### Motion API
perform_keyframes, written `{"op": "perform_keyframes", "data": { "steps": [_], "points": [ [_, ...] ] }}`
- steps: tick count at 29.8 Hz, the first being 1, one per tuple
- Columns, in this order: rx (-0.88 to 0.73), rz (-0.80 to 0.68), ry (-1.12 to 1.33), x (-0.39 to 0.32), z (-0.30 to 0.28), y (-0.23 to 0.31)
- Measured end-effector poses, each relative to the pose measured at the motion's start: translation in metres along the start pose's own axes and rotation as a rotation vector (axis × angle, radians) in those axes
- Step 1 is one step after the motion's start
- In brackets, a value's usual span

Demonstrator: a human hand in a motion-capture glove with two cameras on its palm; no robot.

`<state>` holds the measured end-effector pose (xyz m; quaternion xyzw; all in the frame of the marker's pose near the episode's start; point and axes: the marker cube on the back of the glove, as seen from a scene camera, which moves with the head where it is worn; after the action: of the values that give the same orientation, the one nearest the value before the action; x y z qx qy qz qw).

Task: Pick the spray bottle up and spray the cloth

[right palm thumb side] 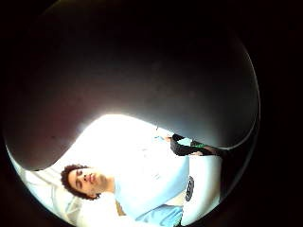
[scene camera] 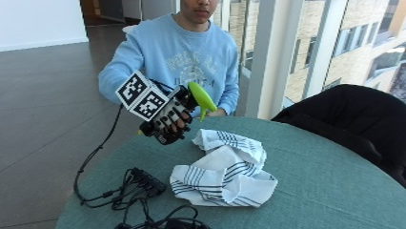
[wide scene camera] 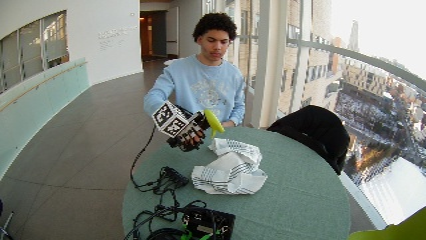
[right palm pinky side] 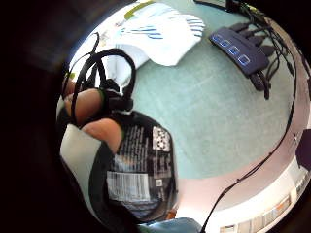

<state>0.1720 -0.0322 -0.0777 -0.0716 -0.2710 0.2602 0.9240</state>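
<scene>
My gloved right hand (scene camera: 170,117) is raised above the near-left part of the round table and grips a black spray bottle (scene camera: 166,134) with a lime-green head (scene camera: 202,98). The nozzle points toward the cloth. In the little finger side palm view the bottle's black label (right palm pinky side: 138,170) fills the space beside my fingers (right palm pinky side: 90,104), which curl round it. The white cloth with dark stripes (scene camera: 225,169) lies crumpled on the teal table (scene camera: 317,186), below and beside the bottle; it also shows as the cloth (right palm pinky side: 160,31). The thumb side view is mostly blocked by something dark.
A black power strip (scene camera: 147,180) with several cables (scene camera: 107,195) lies on the table's left edge, and also shows as the strip (right palm pinky side: 238,48). A black box (wide scene camera: 210,222) sits at the front edge. A dark chair (scene camera: 346,114) stands at the right.
</scene>
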Motion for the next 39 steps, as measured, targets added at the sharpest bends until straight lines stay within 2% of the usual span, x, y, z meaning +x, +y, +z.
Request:
{"op": "perform_keyframes", "data": {
  "steps": [10,22,30,39],
  "points": [
    [0.164,-0.308,-0.215,-0.081,0.011,-0.008],
    [0.166,-0.613,-0.403,-0.187,0.091,-0.047],
    [0.143,-0.672,-0.468,-0.231,0.168,-0.084],
    [0.154,-0.671,-0.47,-0.248,0.233,-0.116]
  ]
}}
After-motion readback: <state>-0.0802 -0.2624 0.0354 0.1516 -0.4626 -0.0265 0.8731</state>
